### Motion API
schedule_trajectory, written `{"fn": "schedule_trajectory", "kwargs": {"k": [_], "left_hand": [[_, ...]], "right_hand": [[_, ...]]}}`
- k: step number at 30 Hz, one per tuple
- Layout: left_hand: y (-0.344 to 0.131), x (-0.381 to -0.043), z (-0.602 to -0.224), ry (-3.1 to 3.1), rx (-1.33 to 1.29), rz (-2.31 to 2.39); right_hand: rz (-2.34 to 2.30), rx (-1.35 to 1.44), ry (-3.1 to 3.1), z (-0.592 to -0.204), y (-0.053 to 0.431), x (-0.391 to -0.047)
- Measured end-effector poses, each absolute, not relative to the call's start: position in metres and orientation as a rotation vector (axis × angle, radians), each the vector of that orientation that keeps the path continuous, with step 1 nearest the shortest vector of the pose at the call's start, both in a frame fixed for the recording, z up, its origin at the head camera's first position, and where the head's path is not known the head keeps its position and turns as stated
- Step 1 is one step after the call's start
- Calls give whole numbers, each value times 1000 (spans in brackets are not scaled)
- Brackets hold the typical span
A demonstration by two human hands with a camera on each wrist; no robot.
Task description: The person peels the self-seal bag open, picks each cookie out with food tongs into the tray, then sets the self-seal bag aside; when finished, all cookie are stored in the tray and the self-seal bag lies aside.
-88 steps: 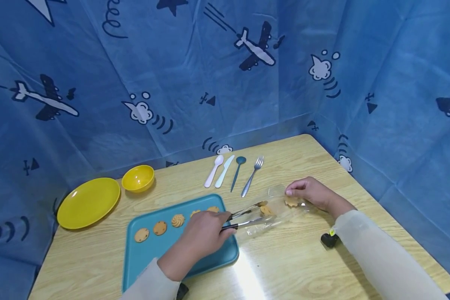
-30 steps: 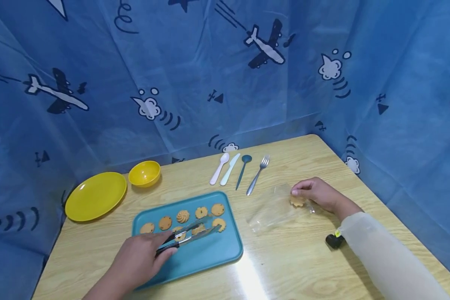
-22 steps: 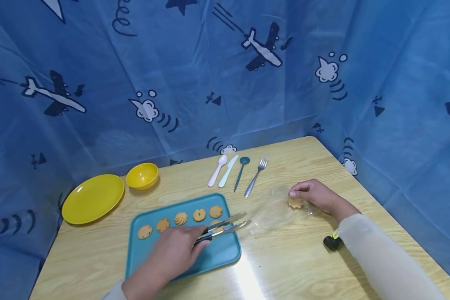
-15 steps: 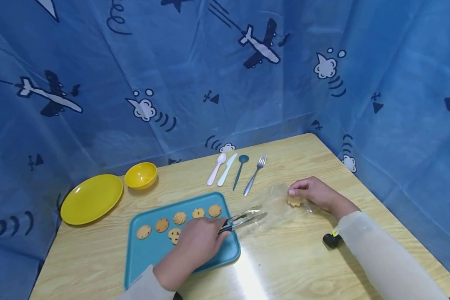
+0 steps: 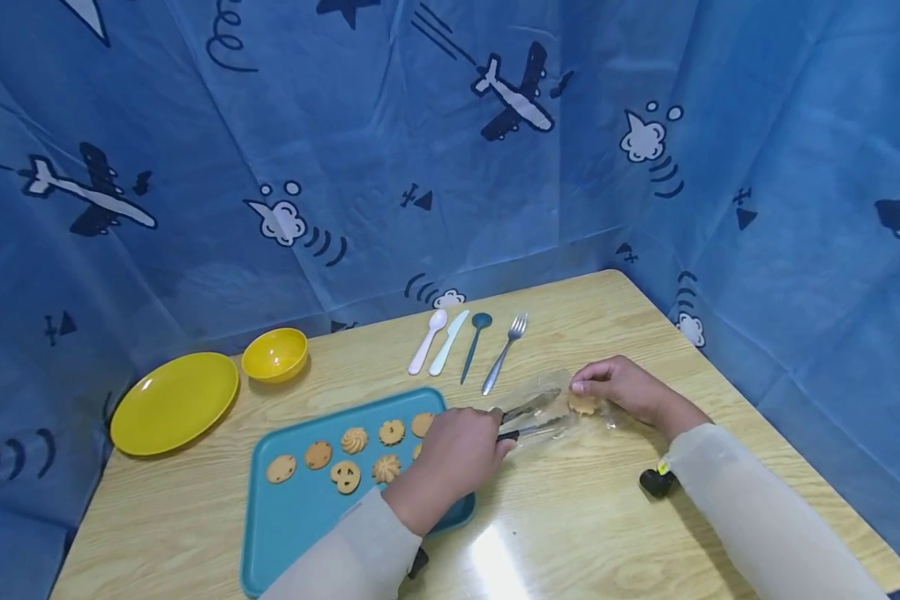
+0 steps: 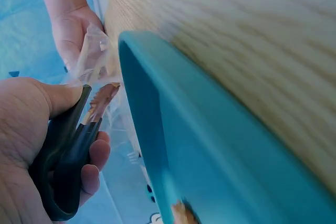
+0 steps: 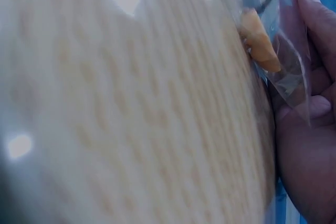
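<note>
My left hand grips black-handled metal tongs past the tray's right edge. Their arms are spread, and the tips reach into a clear plastic bag; nothing shows between them. At the bag's far end my right hand pinches the plastic. Beside its fingers a scalloped cookie lies inside the bag, seen edge-on as a cookie in the right wrist view. In the left wrist view, thumb and fingers wrap the tong handles. Two rows of cookies lie on the teal tray, some hidden by my left hand.
Behind the tray are a pink spoon, a pale knife, a dark green spoon and a metal fork. A yellow plate and yellow bowl stand at the back left. Blue curtains border the table.
A second ago the tongs were over the tray's second cookie row; my left hand has carried them right, into the bag, and their tips have spread. My right hand stays put.
</note>
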State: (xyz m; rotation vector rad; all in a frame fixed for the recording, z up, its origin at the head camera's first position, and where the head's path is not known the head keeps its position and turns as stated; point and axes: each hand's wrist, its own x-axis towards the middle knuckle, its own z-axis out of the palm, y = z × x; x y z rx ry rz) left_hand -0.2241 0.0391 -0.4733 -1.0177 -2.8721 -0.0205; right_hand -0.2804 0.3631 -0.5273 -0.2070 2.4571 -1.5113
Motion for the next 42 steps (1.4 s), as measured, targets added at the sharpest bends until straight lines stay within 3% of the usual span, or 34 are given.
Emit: {"fn": "schedule_trajectory", "kwargs": {"k": [18, 42], "left_hand": [[63, -231, -479, -2885, -1010, -51], [34, -215, -478, -2863, -975, -58]], "right_hand": [[-1541, -187, 2492, -530, 364, -281], [-1555, -152, 2494, -530, 362, -281]]}}
